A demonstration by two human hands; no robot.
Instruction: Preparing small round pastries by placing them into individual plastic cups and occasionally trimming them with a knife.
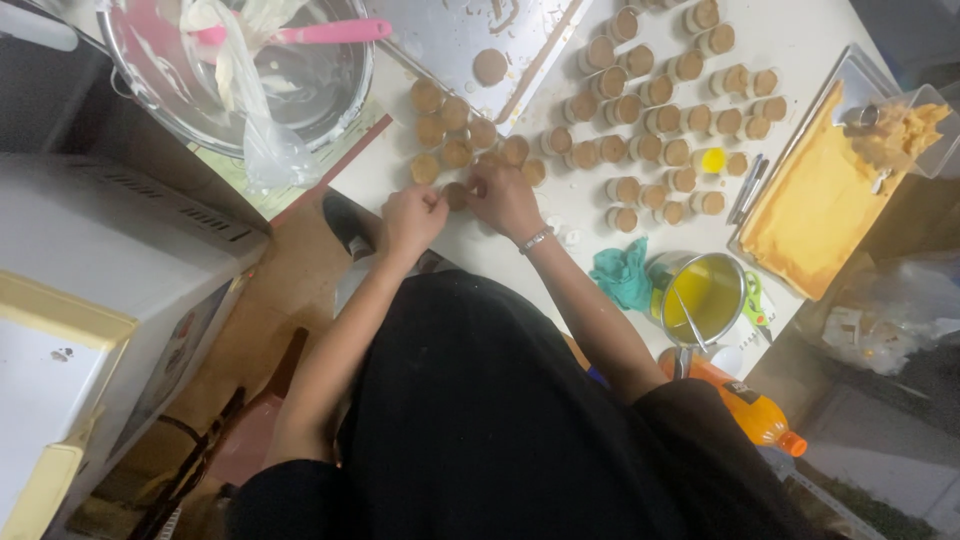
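Round brown cakes (640, 120) crowded the white table (800, 40), a steel bowl (240, 60) beside them. Left hand (410, 220) and right hand (503, 198) pinched one small cake (457, 195) between nearly closed fingers.

steel bowl (330, 95) cropped at top, orange bottle (755, 410) half hidden

A white table (800, 30) is seen running diagonally across the frame. Many small round brown pieces (640, 120) are spread over its middle. A steel bowl (200, 100) is placed upper left, a metal sheet (440, 40) at top centre, a tray (820, 200) at right. A teal cloth (622, 275), a metal cup (705, 295) and what may be an orange bottle (750, 405) are set at lower right.
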